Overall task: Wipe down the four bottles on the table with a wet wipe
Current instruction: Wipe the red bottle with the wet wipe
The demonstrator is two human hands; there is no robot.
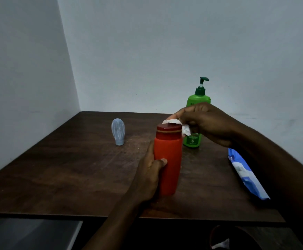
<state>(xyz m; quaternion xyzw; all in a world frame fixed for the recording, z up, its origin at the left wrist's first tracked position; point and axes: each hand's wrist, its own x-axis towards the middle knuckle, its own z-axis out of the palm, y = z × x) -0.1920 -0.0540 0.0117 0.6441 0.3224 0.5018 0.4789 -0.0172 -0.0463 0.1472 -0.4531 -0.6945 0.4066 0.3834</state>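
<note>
The left hand [150, 175], low in the centre of the frame, is curled round the lower body of the red bottle [168, 159], thumb across the front. It looks meant to steady the bottle upright on the table [75, 168] while the top is worked, so that it neither tips nor turns. The red bottle stands near the front edge, in the middle of the frame.

Just above it, the right hand [206, 123] comes in from the right and pinches a bunched white wipe [176, 124] in bent fingers, pressing it on the far right rim of the cap. Judging by this, the cap is being cleaned; I cannot tell whether the body is done.

At the right edge lies the blue and white pack [246, 175], flat, within easy reach of the right hand, likely for a fresh wipe.

Further back, the green bottle [192, 139] with a pump stands behind the right hand, partly hidden by it. To the left of centre a pale blue bottle [118, 131] stands on its cap, apart from the rest.

Counted: three bottles, one wipe, one pack. The task names four bottles; the fourth is not in sight.
</note>
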